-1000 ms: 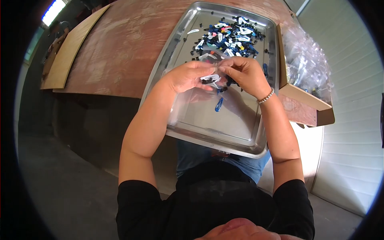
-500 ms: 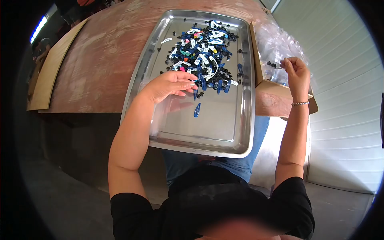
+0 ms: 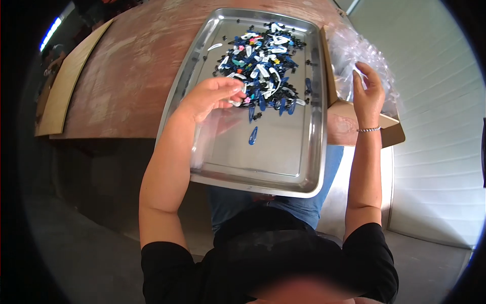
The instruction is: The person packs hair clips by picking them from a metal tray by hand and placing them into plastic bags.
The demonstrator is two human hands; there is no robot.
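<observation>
A large steel tray (image 3: 238,169) holds a heap of hair clips (image 3: 266,66): white and blue snap clips, small black claw clips and a few coloured pieces. At the heap's near left edge is my left hand (image 3: 215,96), its fingers curled and thumb closed toward them. Something whitish shows at its fingertips, too small to name. My right hand (image 3: 369,93) is above a cardboard box (image 3: 387,119) of clear plastic bags (image 3: 354,48), thumb and forefinger apart and nothing visible between them. One blue snap clip (image 3: 253,136) lies apart, nearer to me.
The tray rests partly on a worn wooden table (image 3: 136,76) and juts over its edge above my lap. Clear plastic (image 3: 198,147) lies by my left forearm. A wooden board (image 3: 76,81) is at the left. Someone's hand (image 3: 52,66) shows at the far left.
My right hand has let go of the small packet with dark clips over the box, and its fingers have parted. My left hand has shifted slightly up and left.
</observation>
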